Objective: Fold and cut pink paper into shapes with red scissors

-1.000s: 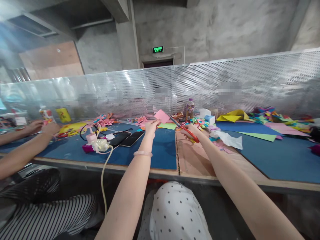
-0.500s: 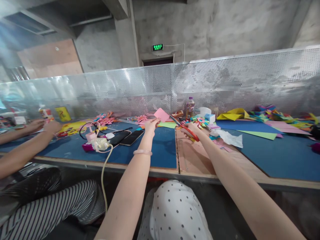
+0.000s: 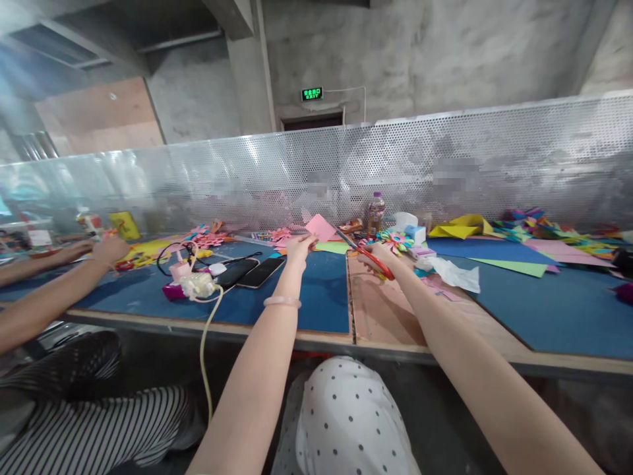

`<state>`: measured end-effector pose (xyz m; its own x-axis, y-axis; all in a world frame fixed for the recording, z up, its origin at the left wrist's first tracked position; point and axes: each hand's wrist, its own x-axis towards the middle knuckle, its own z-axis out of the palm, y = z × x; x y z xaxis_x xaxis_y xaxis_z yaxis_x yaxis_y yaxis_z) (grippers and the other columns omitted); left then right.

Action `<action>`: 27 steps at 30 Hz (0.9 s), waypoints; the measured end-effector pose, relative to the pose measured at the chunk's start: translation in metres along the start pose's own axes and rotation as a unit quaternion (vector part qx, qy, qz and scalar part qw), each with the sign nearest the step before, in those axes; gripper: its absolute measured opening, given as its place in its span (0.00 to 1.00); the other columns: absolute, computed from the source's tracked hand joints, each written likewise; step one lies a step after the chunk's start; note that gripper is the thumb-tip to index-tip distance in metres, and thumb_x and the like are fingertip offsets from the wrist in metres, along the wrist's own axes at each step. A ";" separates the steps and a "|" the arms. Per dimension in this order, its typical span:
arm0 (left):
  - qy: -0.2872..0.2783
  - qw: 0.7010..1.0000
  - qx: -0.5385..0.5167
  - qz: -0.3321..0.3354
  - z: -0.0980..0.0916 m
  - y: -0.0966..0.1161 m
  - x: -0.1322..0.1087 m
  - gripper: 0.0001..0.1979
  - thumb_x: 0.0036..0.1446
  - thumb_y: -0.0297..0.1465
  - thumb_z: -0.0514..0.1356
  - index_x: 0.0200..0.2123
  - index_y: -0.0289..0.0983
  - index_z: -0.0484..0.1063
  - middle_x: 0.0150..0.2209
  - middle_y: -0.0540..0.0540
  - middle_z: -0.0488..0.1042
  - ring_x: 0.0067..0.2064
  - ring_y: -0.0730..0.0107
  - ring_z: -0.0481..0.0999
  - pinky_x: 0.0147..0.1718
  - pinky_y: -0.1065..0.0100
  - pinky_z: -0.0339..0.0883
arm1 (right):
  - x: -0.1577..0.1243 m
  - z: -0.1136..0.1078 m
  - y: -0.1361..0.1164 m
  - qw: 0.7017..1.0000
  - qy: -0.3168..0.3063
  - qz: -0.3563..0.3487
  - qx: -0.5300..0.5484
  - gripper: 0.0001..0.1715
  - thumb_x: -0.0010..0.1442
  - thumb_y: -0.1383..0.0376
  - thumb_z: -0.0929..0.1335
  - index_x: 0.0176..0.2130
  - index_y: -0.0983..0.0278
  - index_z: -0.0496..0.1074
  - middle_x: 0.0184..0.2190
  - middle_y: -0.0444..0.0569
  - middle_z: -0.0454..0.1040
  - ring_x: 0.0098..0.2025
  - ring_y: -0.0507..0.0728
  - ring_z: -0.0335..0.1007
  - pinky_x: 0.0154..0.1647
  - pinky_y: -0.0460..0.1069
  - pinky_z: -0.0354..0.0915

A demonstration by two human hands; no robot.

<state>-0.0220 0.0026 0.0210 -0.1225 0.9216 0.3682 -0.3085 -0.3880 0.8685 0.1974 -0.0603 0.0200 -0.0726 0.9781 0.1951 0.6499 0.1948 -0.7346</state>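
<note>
My left hand (image 3: 298,249) is stretched far out over the blue mat (image 3: 316,297) and pinches a pink paper square (image 3: 320,228), held up tilted. My right hand (image 3: 376,256) grips red-handled scissors (image 3: 372,257); their blades point up and left toward the pink paper's right edge. Both arms reach across the table from the near edge.
Two phones (image 3: 247,272), a white charger with a cable (image 3: 196,286) and a co-worker's hands (image 3: 93,251) lie to the left. A bottle (image 3: 374,212), paper flowers (image 3: 393,240), a tissue (image 3: 452,274) and loose coloured sheets (image 3: 494,254) crowd the right. A perforated metal screen (image 3: 445,165) closes the far side.
My hands, the pink paper and the scissors have hardly moved. The co-worker's hands at the left have shifted a little to the right.
</note>
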 end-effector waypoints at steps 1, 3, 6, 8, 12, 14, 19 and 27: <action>-0.004 1.000 0.000 0.000 0.000 0.000 0.000 0.14 0.33 0.31 0.69 0.27 0.31 0.76 0.25 0.44 0.74 0.25 0.75 0.70 0.25 0.72 0.62 | 0.000 0.000 0.000 1.000 0.002 -0.002 -0.002 0.05 0.52 0.68 0.65 0.29 0.69 0.69 0.19 0.47 0.71 0.16 0.51 0.66 0.14 0.42 0.60; -0.008 1.000 0.004 0.006 0.001 0.000 -0.001 0.14 0.33 0.31 0.69 0.27 0.31 0.76 0.25 0.45 0.74 0.24 0.76 0.69 0.25 0.72 0.62 | 0.000 0.000 0.001 1.000 0.005 -0.006 -0.006 0.04 0.51 0.68 0.65 0.29 0.68 0.69 0.20 0.47 0.71 0.16 0.51 0.66 0.14 0.42 0.60; -0.003 1.000 0.015 0.012 0.001 0.001 -0.002 0.13 0.35 0.31 0.68 0.27 0.31 0.76 0.23 0.46 0.73 0.23 0.76 0.68 0.25 0.72 0.61 | 0.000 0.000 0.001 1.000 0.006 -0.013 -0.006 0.04 0.51 0.69 0.65 0.29 0.69 0.69 0.20 0.47 0.71 0.17 0.50 0.66 0.14 0.42 0.60; 0.004 1.000 0.015 0.006 0.002 0.002 -0.002 0.13 0.34 0.31 0.68 0.26 0.31 0.76 0.23 0.46 0.73 0.23 0.77 0.68 0.24 0.72 0.61 | 0.000 0.000 0.000 1.000 0.006 -0.011 -0.001 0.03 0.51 0.69 0.65 0.29 0.69 0.69 0.19 0.47 0.70 0.17 0.50 0.67 0.15 0.42 0.61; 0.021 1.000 0.002 0.002 0.001 0.001 0.000 0.14 0.33 0.31 0.69 0.26 0.31 0.75 0.23 0.45 0.73 0.24 0.75 0.69 0.25 0.72 0.62 | -0.001 -0.001 -0.001 1.000 0.003 -0.010 0.001 0.03 0.52 0.70 0.65 0.29 0.69 0.68 0.18 0.47 0.70 0.17 0.50 0.67 0.16 0.42 0.61; 0.027 1.000 -0.008 0.005 0.000 0.000 0.001 0.15 0.32 0.32 0.69 0.26 0.31 0.75 0.23 0.45 0.73 0.24 0.75 0.70 0.25 0.71 0.62 | -0.002 -0.002 -0.001 1.000 0.001 -0.013 0.001 0.03 0.52 0.70 0.65 0.29 0.69 0.69 0.18 0.46 0.70 0.17 0.50 0.67 0.16 0.41 0.61; 0.043 0.999 -0.010 0.015 -0.001 -0.001 0.002 0.15 0.31 0.32 0.69 0.25 0.31 0.75 0.21 0.46 0.73 0.24 0.75 0.69 0.23 0.72 0.61 | -0.001 -0.002 0.001 1.000 -0.016 0.003 0.020 0.03 0.53 0.69 0.66 0.30 0.69 0.69 0.20 0.47 0.71 0.19 0.49 0.67 0.16 0.40 0.59; 0.031 0.999 -0.037 0.020 -0.003 -0.004 0.005 0.14 0.31 0.32 0.69 0.25 0.31 0.74 0.22 0.46 0.72 0.25 0.73 0.71 0.26 0.70 0.64 | -0.004 -0.005 -0.006 1.000 -0.014 0.024 0.015 0.18 0.57 0.56 0.65 0.39 0.69 0.70 0.31 0.54 0.76 0.28 0.52 0.70 0.18 0.39 0.59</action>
<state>-0.0245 0.0091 0.0184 -0.1928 0.9051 0.3789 -0.3715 -0.4247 0.8256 0.1976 -0.0660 0.0270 -0.0633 0.9878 0.1424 0.6294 0.1503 -0.7624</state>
